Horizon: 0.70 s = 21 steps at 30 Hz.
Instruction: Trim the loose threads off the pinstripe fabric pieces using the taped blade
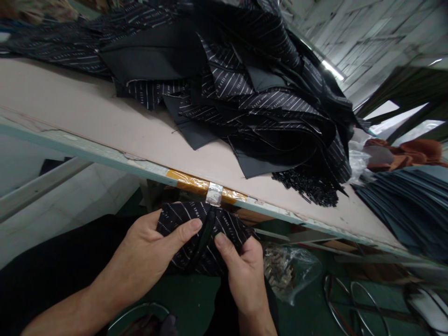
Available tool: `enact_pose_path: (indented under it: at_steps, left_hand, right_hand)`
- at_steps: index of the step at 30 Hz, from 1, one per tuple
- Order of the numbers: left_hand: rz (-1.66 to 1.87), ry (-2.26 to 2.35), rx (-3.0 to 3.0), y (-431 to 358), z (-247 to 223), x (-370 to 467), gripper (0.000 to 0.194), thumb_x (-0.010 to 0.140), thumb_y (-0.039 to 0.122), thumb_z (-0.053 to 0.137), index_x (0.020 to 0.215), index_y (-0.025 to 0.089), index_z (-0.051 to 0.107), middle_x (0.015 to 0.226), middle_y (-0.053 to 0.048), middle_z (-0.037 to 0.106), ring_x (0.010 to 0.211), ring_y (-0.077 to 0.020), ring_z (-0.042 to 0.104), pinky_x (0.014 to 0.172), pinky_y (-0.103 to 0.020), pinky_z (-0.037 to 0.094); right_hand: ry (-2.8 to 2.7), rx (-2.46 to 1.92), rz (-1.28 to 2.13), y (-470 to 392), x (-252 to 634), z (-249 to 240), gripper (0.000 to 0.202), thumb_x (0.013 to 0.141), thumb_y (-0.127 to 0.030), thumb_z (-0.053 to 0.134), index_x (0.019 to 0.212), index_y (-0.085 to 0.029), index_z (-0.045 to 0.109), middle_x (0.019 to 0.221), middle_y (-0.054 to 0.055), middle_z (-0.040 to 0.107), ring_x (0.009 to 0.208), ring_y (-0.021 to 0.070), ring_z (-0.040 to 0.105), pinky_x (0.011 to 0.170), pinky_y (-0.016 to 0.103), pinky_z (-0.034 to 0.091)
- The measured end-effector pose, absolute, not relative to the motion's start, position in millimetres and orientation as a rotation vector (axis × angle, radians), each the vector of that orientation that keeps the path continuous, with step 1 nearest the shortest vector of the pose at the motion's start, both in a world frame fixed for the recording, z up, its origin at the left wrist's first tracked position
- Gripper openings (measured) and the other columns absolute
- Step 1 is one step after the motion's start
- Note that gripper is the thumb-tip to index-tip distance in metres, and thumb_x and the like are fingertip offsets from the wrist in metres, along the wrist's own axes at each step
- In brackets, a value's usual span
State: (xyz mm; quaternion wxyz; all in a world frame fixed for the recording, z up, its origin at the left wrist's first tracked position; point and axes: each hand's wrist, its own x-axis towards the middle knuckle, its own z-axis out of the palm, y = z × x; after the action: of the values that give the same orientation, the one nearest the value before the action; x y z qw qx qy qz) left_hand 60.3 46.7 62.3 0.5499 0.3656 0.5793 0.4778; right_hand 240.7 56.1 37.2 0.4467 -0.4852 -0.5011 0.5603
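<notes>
A dark striped fabric piece (185,212) with white lettering is spread between my hands, just below the table's front edge. Down its middle runs a black zipper (207,228), whose upper end meets a small metal clip (214,193) fixed to the edge. My left hand (150,247) grips the fabric's left side, thumb on top. On the right side, my right hand (243,266) pinches the same fabric, its thumb near the zipper. The fingers beneath the cloth are hidden.
A heap of striped and plain black fabric (224,84) covers the back of the table (140,130). Small black parts (311,186) lie beside it. Dark panels (406,210) are stacked at right; a plastic bag (287,270) sits below the table.
</notes>
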Motion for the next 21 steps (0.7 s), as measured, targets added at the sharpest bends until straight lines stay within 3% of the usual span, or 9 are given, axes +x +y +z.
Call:
enact_pose_path:
  at_steps: [4,7,11,14,19,21]
  left_hand:
    - [1.336,1.520,1.138,52,66,67,0.020,0.080,0.041,0.076,0.069,0.025,0.071,0.064,0.003,0.067,0.061,-0.0175,0.062,0.059,-0.024,0.050]
    - [1.472,1.568,1.446,68,76,67,0.019,0.086,0.035,0.071,0.071,0.025,0.070,0.071,0.003,0.067,0.069,-0.0178,0.062,0.070,-0.025,0.049]
    - [1.561,1.640,1.633,106,109,65,0.017,0.086,0.035,0.073,0.075,0.022,0.072,0.073,0.004,0.069,0.069,-0.0166,0.059,0.066,-0.026,0.043]
    - [1.489,1.487,1.666,138,137,66,0.020,0.088,0.033,0.067,0.076,0.017,0.071,0.074,0.007,0.067,0.070,-0.0123,0.057,0.062,-0.022,0.040]
    - [1.501,1.335,1.537,138,138,60,0.015,0.085,0.028,0.073,0.091,0.015,0.074,0.083,0.004,0.072,0.078,-0.0134,0.062,0.070,-0.021,0.046]
    - [1.506,1.325,1.491,109,115,53,0.029,0.085,0.035,0.078,0.107,0.017,0.073,0.096,0.001,0.076,0.084,-0.0165,0.067,0.075,-0.023,0.050]
  right_hand:
    - [-1.346,-1.239,1.205,65,238,49,0.022,0.091,-0.037,0.074,0.105,-0.021,0.081,0.096,0.004,0.079,0.087,0.0233,0.068,0.085,0.038,0.056]
    - [-1.518,-1.259,0.963,81,233,70,0.020,0.093,-0.033,0.069,0.107,-0.022,0.079,0.098,0.003,0.079,0.087,0.0226,0.067,0.084,0.037,0.052]
    - [-1.677,-1.267,0.621,122,226,108,0.010,0.088,-0.027,0.070,0.083,-0.020,0.075,0.073,-0.001,0.071,0.070,0.0188,0.060,0.069,0.033,0.043]
    - [-1.683,-1.194,0.572,157,222,123,0.011,0.083,-0.025,0.071,0.074,-0.018,0.070,0.067,-0.002,0.066,0.066,0.0174,0.057,0.064,0.031,0.040]
    - [-1.558,-1.131,0.674,168,230,109,0.017,0.083,-0.030,0.071,0.091,-0.016,0.076,0.085,0.004,0.077,0.081,0.0228,0.066,0.077,0.038,0.052]
    - [-1.483,-1.065,0.700,156,236,100,0.022,0.085,-0.033,0.073,0.098,-0.016,0.077,0.099,0.007,0.080,0.093,0.0254,0.070,0.089,0.042,0.054]
